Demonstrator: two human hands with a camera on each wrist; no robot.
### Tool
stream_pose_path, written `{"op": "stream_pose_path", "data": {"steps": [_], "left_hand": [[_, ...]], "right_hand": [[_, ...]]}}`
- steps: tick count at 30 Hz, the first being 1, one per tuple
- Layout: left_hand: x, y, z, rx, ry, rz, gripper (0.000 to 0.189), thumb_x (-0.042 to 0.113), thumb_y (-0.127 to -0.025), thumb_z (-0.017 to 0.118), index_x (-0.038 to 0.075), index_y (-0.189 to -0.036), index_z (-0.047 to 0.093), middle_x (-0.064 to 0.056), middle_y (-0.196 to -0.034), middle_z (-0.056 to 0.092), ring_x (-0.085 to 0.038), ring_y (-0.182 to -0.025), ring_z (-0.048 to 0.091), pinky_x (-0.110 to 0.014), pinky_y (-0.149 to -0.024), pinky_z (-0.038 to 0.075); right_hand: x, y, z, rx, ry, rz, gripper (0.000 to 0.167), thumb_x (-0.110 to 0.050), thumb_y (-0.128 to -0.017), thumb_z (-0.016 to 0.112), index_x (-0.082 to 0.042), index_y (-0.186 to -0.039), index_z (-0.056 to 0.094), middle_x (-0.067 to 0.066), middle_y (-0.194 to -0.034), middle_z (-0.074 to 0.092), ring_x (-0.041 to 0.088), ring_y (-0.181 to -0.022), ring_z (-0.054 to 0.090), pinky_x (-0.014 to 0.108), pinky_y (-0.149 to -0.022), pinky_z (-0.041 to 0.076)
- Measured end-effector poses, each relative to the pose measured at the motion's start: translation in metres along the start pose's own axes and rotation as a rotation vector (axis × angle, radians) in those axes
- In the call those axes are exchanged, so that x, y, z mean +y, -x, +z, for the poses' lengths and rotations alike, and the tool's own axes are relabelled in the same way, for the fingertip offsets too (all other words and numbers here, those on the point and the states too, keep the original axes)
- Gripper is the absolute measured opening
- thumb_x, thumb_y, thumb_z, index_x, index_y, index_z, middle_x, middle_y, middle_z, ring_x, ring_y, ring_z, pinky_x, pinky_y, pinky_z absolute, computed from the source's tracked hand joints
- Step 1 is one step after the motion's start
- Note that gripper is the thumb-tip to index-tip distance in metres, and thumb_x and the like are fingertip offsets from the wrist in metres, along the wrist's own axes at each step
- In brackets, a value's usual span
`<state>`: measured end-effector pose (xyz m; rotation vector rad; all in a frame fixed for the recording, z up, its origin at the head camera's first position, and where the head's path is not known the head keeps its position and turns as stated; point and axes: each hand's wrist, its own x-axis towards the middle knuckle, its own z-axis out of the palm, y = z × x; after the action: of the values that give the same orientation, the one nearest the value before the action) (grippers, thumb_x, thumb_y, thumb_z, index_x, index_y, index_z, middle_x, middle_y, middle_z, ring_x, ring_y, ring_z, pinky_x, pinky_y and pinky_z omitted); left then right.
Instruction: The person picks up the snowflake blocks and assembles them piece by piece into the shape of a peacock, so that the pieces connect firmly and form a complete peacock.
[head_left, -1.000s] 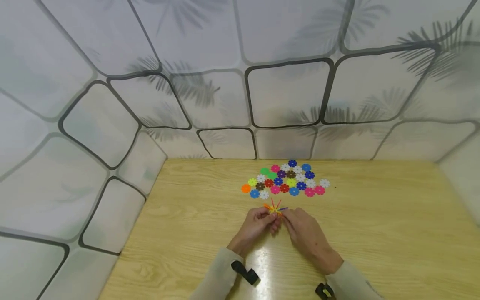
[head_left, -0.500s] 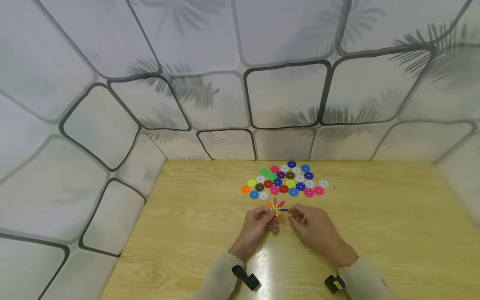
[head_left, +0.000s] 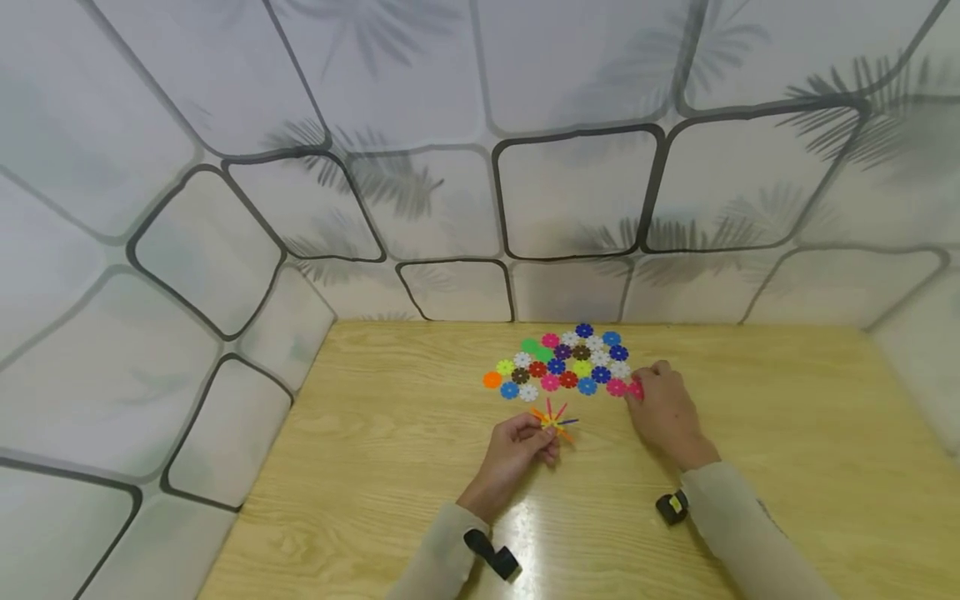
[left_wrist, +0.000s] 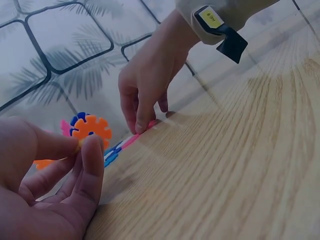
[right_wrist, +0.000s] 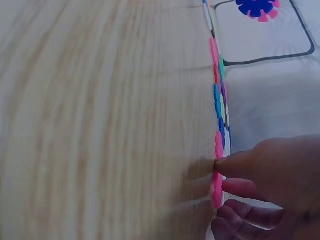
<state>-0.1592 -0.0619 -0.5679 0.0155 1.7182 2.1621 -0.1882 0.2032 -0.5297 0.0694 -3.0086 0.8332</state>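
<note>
A pale wall [head_left: 570, 192] with dark painted outlines and palm leaves is met by the back edge of a light wooden desk [head_left: 360, 467]. Beige sleeves [head_left: 750, 525] are reached in from the near side. A flat patch of coloured discs [head_left: 556, 366] is spread toward the back of the desk, its notched pieces laid close together in uneven rows. The left hand [head_left: 512, 457] is placed in front of that patch; the right hand [head_left: 666, 414] is placed at its right end. At each wrist a black strap [head_left: 491, 556] is worn. A spiky cluster [head_left: 550, 423] of joined orange, pink, blue and yellow discs is pinched by the left fingers, thumb against forefinger, raised off the desk. The endmost pink disc [head_left: 636, 389] is taken between the bent right fingers, which are nearly together; how firmly it is gripped cannot be told.
</note>
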Motion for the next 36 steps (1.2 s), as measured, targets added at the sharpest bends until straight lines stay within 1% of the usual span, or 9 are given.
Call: {"op": "stream_pose_path", "data": {"steps": [8,15,19,22,25,27,30,32,36], "left_hand": [[0.001,0.0,0.001,0.01,-0.009,-0.003,0.008,0.006,-0.106,0.067,0.001,-0.1,0.07,0.0,-0.084,0.078,-0.011,-0.076,0.073,-0.024,-0.072,0.065],[0.001,0.001,0.002,-0.008,-0.02,-0.005,0.01,0.006,-0.106,0.067,-0.004,-0.106,0.069,0.001,-0.086,0.077,-0.01,-0.077,0.074,-0.023,-0.074,0.065],[0.0,0.001,0.0,-0.013,-0.024,-0.002,0.01,0.006,-0.107,0.066,-0.004,-0.107,0.069,0.001,-0.087,0.077,-0.01,-0.077,0.074,-0.024,-0.074,0.065],[0.0,0.0,0.0,-0.012,-0.019,0.0,0.009,0.007,-0.107,0.066,-0.001,-0.106,0.07,0.001,-0.087,0.077,-0.01,-0.078,0.074,-0.024,-0.074,0.065],[-0.001,0.0,-0.001,-0.015,-0.009,0.006,0.011,0.008,-0.106,0.068,-0.004,-0.107,0.069,0.0,-0.088,0.077,-0.011,-0.08,0.074,-0.025,-0.075,0.065],[-0.003,0.0,-0.002,-0.02,-0.007,0.009,0.016,0.007,-0.105,0.069,-0.008,-0.11,0.068,-0.001,-0.088,0.078,-0.012,-0.081,0.074,-0.025,-0.077,0.065],[-0.004,0.0,-0.005,-0.029,-0.012,0.003,0.02,0.004,-0.104,0.07,-0.012,-0.114,0.066,-0.001,-0.09,0.079,-0.012,-0.083,0.075,-0.025,-0.078,0.065],[-0.003,0.001,-0.005,-0.032,-0.017,0.0,0.019,0.003,-0.104,0.07,-0.011,-0.116,0.068,-0.001,-0.091,0.079,-0.011,-0.084,0.075,-0.025,-0.079,0.065],[0.001,0.002,-0.004,-0.031,-0.023,0.004,0.017,0.001,-0.103,0.07,-0.007,-0.117,0.071,-0.002,-0.092,0.081,-0.011,-0.083,0.076,-0.025,-0.079,0.066]], "right_hand": [[0.0,0.003,0.007,-0.011,-0.048,-0.041,0.034,-0.011,-0.104,0.069,0.007,-0.133,0.068,0.03,-0.126,0.06,0.046,-0.113,0.06,0.06,-0.093,0.057],[-0.003,0.011,-0.003,-0.017,-0.09,0.025,0.046,-0.014,-0.103,0.07,0.018,-0.135,0.061,0.037,-0.131,0.052,0.052,-0.115,0.06,0.067,-0.103,0.054],[-0.001,0.014,-0.012,-0.057,-0.093,0.054,0.043,-0.015,-0.103,0.07,0.019,-0.127,0.064,0.034,-0.122,0.055,0.046,-0.104,0.062,0.062,-0.094,0.059],[0.002,0.013,-0.02,-0.125,-0.11,0.067,0.035,-0.017,-0.1,0.075,0.014,-0.116,0.07,0.031,-0.115,0.063,0.04,-0.099,0.065,0.056,-0.087,0.06],[0.005,0.016,-0.022,-0.171,-0.143,0.059,0.029,-0.019,-0.097,0.081,0.006,-0.107,0.071,0.022,-0.104,0.071,0.032,-0.092,0.067,0.046,-0.08,0.06],[0.004,0.023,-0.019,-0.17,-0.188,0.042,0.024,-0.019,-0.096,0.084,0.0,-0.103,0.071,0.014,-0.097,0.075,0.024,-0.085,0.068,0.037,-0.075,0.059],[-0.003,0.036,-0.008,-0.141,-0.292,0.005,0.018,-0.017,-0.098,0.082,-0.005,-0.107,0.073,0.005,-0.093,0.078,0.014,-0.078,0.069,0.026,-0.071,0.056],[-0.009,0.045,-0.003,-0.125,-0.376,-0.001,0.017,-0.015,-0.1,0.081,-0.005,-0.113,0.076,0.004,-0.095,0.081,0.011,-0.077,0.073,0.022,-0.07,0.058],[-0.022,0.056,0.004,-0.126,-0.549,0.024,0.021,-0.011,-0.101,0.078,-0.001,-0.119,0.076,0.009,-0.101,0.083,0.011,-0.081,0.078,0.022,-0.073,0.063]]}}
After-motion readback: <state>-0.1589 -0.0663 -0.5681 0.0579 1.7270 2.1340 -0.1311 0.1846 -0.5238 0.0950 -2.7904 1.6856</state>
